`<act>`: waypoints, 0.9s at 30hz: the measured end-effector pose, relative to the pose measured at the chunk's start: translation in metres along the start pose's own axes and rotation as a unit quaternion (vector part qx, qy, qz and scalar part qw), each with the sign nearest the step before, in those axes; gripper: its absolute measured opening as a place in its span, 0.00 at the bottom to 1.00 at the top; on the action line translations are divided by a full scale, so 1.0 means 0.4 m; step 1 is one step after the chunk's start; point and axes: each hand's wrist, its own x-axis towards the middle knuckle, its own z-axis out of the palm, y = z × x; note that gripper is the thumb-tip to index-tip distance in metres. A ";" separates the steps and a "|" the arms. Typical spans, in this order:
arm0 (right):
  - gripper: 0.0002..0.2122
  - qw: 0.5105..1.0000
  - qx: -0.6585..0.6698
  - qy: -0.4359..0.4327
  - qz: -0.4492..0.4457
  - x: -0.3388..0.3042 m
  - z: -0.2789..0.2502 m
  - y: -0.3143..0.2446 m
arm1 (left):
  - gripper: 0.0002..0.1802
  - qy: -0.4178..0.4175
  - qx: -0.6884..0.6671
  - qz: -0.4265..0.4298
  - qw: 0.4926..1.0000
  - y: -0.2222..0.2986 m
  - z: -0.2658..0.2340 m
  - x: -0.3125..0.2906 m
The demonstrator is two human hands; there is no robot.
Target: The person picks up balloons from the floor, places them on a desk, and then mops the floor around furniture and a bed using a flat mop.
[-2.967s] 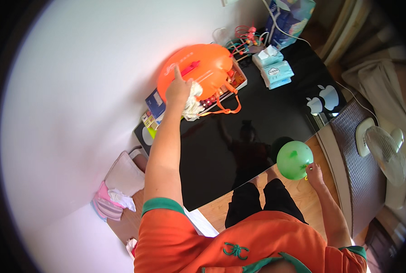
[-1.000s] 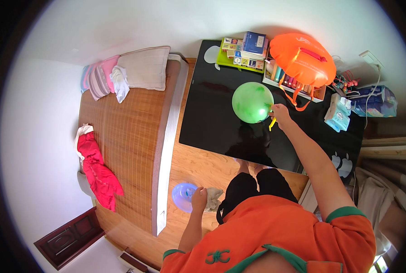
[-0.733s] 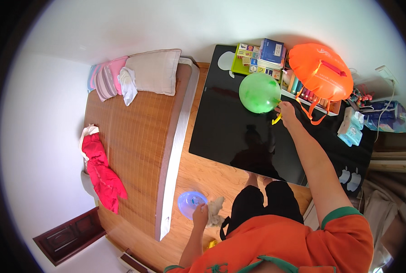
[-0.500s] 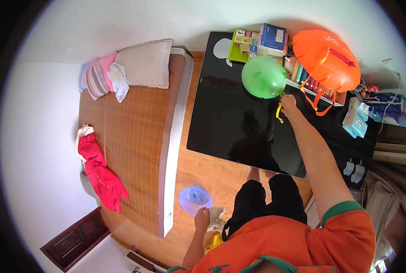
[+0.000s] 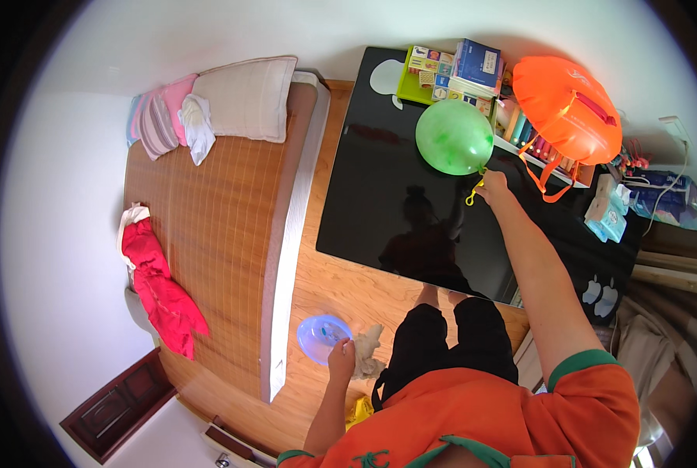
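Over the glossy black counter [image 5: 360, 199], pinched the round green rubber balloon [image 5: 455, 136] by its neck in the right hand [image 5: 492, 187], with left hand [image 5: 341, 360] curled, contents unclear, risking escape through slackened grip.

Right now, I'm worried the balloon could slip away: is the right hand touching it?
Touching. The head view shows the right hand with its fingertips closed on the neck of the balloon, the round body clear of them.
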 end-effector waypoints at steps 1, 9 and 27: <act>0.15 1.000 0.018 -0.002 0.003 0.003 -0.004 0.002 | 0.17 -0.003 0.001 -0.002 1.000 -0.003 0.001 0.005; 0.26 0.992 0.111 0.049 0.022 -0.114 0.011 -0.006 | 0.18 0.015 0.005 0.001 1.000 -0.027 -0.005 -0.003; 0.18 0.945 -0.080 -0.317 -0.002 -0.127 0.168 0.155 | 0.20 0.065 -0.073 -0.055 0.994 -0.102 0.088 -0.203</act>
